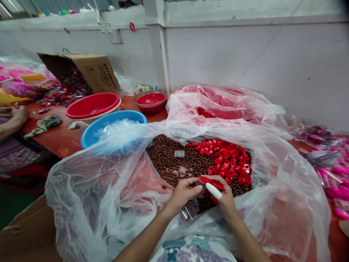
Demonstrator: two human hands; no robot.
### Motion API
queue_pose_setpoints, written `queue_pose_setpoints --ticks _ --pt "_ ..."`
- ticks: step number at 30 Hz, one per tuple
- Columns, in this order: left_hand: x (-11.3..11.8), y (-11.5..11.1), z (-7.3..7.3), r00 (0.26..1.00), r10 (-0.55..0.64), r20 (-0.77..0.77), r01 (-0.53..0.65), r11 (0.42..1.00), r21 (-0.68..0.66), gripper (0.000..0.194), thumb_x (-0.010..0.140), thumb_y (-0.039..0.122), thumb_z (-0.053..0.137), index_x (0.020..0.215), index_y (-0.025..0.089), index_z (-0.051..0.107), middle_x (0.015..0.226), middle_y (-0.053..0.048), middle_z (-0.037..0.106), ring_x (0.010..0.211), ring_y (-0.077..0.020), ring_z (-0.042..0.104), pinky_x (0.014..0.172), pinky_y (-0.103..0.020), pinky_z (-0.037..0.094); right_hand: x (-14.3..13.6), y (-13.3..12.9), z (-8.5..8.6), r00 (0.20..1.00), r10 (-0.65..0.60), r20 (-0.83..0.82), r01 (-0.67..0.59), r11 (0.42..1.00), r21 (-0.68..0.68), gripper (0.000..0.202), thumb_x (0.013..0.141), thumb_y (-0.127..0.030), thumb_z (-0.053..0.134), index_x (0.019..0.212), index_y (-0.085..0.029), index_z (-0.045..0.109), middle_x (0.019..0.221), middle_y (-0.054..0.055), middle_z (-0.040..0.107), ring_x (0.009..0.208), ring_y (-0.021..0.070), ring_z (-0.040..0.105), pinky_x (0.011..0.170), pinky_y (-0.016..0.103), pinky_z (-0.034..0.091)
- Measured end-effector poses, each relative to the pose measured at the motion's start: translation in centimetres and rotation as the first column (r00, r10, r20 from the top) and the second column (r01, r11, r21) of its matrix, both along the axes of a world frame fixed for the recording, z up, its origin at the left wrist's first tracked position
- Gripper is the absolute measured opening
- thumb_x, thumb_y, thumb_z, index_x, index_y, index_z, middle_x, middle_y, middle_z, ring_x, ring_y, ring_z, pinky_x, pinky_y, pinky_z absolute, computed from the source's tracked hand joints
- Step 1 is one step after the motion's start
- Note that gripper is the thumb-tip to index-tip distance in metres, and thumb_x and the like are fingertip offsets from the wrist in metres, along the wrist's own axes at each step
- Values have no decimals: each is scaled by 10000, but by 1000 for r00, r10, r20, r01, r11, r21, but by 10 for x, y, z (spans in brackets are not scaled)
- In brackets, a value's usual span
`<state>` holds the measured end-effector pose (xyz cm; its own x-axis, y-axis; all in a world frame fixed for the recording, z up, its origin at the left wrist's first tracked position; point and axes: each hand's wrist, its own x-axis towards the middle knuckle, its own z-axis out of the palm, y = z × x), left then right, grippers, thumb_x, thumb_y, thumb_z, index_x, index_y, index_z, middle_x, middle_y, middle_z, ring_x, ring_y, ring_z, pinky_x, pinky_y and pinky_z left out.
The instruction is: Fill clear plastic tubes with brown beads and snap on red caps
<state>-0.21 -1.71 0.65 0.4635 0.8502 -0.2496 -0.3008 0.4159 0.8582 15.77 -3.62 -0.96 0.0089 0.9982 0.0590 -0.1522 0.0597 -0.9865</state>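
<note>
My left hand (182, 194) is closed in a pinch on a small dark, see-through piece, mostly hidden by the fingers. My right hand (226, 198), with a white cover (213, 190) on its thumb, grips a red plastic piece (209, 181). The two hands nearly meet over a heap of round brown beads (174, 160). Beyond the right hand lies a pile of glossy red plastic pieces (229, 160) with oval openings. One small clear plastic box (179, 154) rests on the beads. Other clear boxes (188, 211) lie just below my hands.
Translucent plastic sheeting (89, 193) surrounds the beads. Left stand a blue basin (85, 136) of clear pieces, a red basin (92, 103), a smaller bowl (151, 105) and a tipped carton (95, 72). Another person's arm (12, 123) shows far left; pink packs (335, 182) lie right.
</note>
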Motion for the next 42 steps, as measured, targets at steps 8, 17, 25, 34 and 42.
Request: queue_pose_setpoints --ticks 8,17,25,34,42 --pt "-5 -1 4 999 -33 -23 33 999 -4 405 697 312 699 1065 149 651 858 -61 648 730 -142 589 705 -278 487 20 -5 7 905 95 415 -187 964 187 490 709 -304 695 1168 -259 530 1126 71 585 1016 239 559 891 374 435" --pt "-10 -1 -3 998 8 -57 -6 999 36 382 696 284 699 1050 148 650 921 -68 653 775 -161 591 714 -315 505 9 -8 10 864 -33 502 -116 958 264 360 886 -258 451 1239 -263 517 991 57 563 920 181 553 812 326 436" --pt "-13 -1 -1 964 81 -254 -33 982 188 360 701 302 686 1020 136 672 904 -65 667 768 -153 575 740 -274 470 8 -11 10 809 -31 587 -145 957 250 348 891 -233 430 1221 -263 539 872 32 563 809 162 567 732 294 464" --pt "-9 -6 -1 992 46 -118 -44 999 16 394 682 307 700 1045 159 663 876 -52 659 730 -155 578 665 -285 499 21 -9 0 586 -162 794 -347 835 427 521 868 -158 434 1371 -246 332 1058 111 582 954 221 555 819 382 482" --pt "4 -16 6 998 36 -42 -35 999 23 379 718 301 669 1074 171 650 861 -49 649 766 -162 565 621 -268 512 4 -16 2 837 -137 530 -39 951 307 325 894 -230 410 1176 -241 571 996 64 596 911 185 579 790 320 471"
